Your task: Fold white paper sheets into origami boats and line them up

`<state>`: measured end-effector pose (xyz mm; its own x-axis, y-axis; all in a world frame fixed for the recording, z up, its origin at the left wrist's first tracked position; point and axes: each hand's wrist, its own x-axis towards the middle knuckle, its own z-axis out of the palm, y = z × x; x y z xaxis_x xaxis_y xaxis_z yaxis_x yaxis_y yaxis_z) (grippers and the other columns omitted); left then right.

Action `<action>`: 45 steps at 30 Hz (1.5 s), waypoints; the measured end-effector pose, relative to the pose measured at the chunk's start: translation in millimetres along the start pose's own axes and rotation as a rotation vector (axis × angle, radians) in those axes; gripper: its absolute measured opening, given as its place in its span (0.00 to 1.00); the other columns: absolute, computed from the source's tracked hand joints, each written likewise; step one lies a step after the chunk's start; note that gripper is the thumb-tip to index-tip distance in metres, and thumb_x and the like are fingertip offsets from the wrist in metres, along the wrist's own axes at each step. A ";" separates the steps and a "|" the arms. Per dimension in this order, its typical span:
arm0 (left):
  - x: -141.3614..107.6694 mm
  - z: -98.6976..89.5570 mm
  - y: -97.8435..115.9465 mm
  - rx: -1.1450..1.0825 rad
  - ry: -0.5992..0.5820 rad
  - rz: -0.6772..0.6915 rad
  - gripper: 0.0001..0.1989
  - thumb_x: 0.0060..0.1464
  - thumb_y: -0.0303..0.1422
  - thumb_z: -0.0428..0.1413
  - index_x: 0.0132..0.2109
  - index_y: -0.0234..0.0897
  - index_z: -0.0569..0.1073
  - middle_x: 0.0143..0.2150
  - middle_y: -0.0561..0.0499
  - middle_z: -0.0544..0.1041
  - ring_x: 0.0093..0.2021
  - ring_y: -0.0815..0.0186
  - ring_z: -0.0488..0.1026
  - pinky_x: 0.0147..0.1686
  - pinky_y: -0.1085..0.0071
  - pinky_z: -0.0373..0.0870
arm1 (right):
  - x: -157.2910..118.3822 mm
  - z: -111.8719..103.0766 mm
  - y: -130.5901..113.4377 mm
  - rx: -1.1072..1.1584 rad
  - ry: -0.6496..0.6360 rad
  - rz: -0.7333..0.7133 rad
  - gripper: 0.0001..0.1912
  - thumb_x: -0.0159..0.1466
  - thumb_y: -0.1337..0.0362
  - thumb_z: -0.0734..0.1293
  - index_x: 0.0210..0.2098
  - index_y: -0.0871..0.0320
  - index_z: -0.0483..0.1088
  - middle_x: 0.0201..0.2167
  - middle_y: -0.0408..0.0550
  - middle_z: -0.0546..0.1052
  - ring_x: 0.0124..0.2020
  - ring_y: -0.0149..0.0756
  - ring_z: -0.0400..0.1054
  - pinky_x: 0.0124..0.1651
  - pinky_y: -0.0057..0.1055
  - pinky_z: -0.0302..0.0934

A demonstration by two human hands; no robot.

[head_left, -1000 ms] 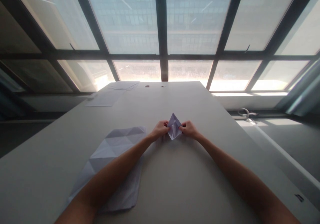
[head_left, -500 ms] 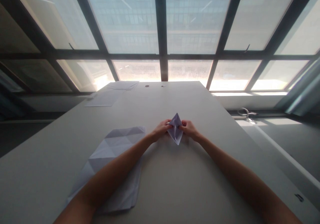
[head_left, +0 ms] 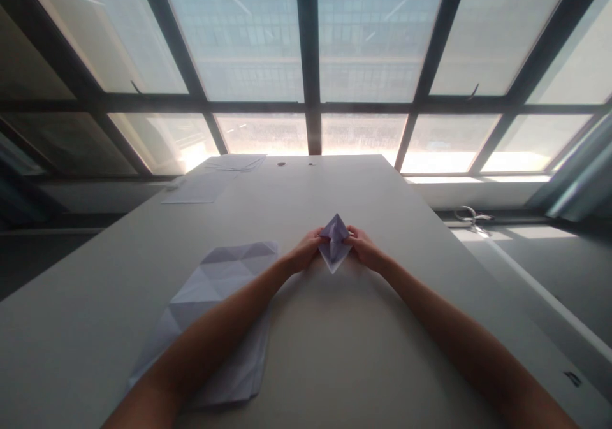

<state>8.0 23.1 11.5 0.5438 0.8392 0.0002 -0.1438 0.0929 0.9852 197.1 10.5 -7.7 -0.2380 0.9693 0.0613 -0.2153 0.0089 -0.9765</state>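
Observation:
A small piece of folded paper [head_left: 335,238], diamond-shaped with pointed top and bottom, is held between both hands above the white table [head_left: 363,340]. My left hand [head_left: 308,249] pinches its left side, the thumb on the near face. On the opposite side my right hand [head_left: 364,249] grips the right edge, thumb pressed near the middle crease. The other fingers are mostly hidden behind the paper. Under my left forearm lies a creased sheet of paper [head_left: 210,285] with a grid of fold lines, partly covered by the arm.
Several flat white sheets [head_left: 196,189] lie at the table's far left. Two small round marks, one a dark hole [head_left: 281,164], sit near the far edge. Tall windows [head_left: 363,46] rise behind the table. A metal ring-like object [head_left: 471,215] stands beyond the right edge.
The folded paper has shifted slightly left and up and looks a bit wider between the hands. Both hands keep their hold.

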 end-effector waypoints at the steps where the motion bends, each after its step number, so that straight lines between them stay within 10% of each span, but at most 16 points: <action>1: -1.5 2.0 2.7 0.010 -0.004 -0.011 0.21 0.48 0.38 0.61 0.49 0.31 0.75 0.40 0.45 0.78 0.37 0.62 0.74 0.36 0.71 0.66 | 0.0 0.4 -0.1 0.007 -0.009 0.008 0.19 0.49 0.61 0.71 0.40 0.56 0.68 0.32 0.43 0.76 0.32 0.35 0.69 0.36 0.28 0.61; 12: 1.1 -2.8 -2.4 0.018 0.029 -0.039 0.20 0.48 0.36 0.62 0.48 0.32 0.73 0.39 0.46 0.78 0.36 0.63 0.75 0.36 0.71 0.69 | 1.8 -1.0 -2.5 -0.081 0.065 0.036 0.18 0.51 0.59 0.70 0.40 0.56 0.66 0.29 0.43 0.76 0.29 0.35 0.70 0.31 0.27 0.62; 26: 8.9 -16.1 -16.5 0.883 0.359 0.160 0.13 0.52 0.28 0.55 0.45 0.33 0.75 0.39 0.46 0.78 0.32 0.66 0.74 0.33 0.72 0.69 | 10.0 -20.2 4.1 -0.819 0.343 -0.135 0.16 0.53 0.65 0.67 0.41 0.61 0.72 0.37 0.52 0.77 0.34 0.37 0.71 0.35 0.29 0.63; 32: 7.2 -14.5 -12.9 0.746 0.458 0.166 0.13 0.55 0.33 0.54 0.46 0.34 0.75 0.40 0.46 0.77 0.34 0.65 0.73 0.37 0.71 0.69 | 10.7 -24.9 -5.2 -0.794 0.493 -0.218 0.11 0.58 0.59 0.63 0.32 0.60 0.73 0.30 0.49 0.77 0.30 0.36 0.69 0.36 0.31 0.62; 45: 9.2 -13.3 -12.4 0.452 0.621 0.156 0.14 0.55 0.33 0.50 0.45 0.33 0.74 0.34 0.49 0.75 0.28 0.68 0.69 0.31 0.73 0.66 | 16.9 7.4 -53.4 -1.183 0.145 -0.053 0.15 0.58 0.58 0.64 0.19 0.59 0.70 0.15 0.42 0.68 0.19 0.30 0.60 0.24 0.28 0.48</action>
<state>3.8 36.8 -2.9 -0.0365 0.9830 0.1799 0.2427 -0.1659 0.9558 197.5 24.6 47.0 -0.1292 0.9789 0.1582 0.8028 0.1969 -0.5629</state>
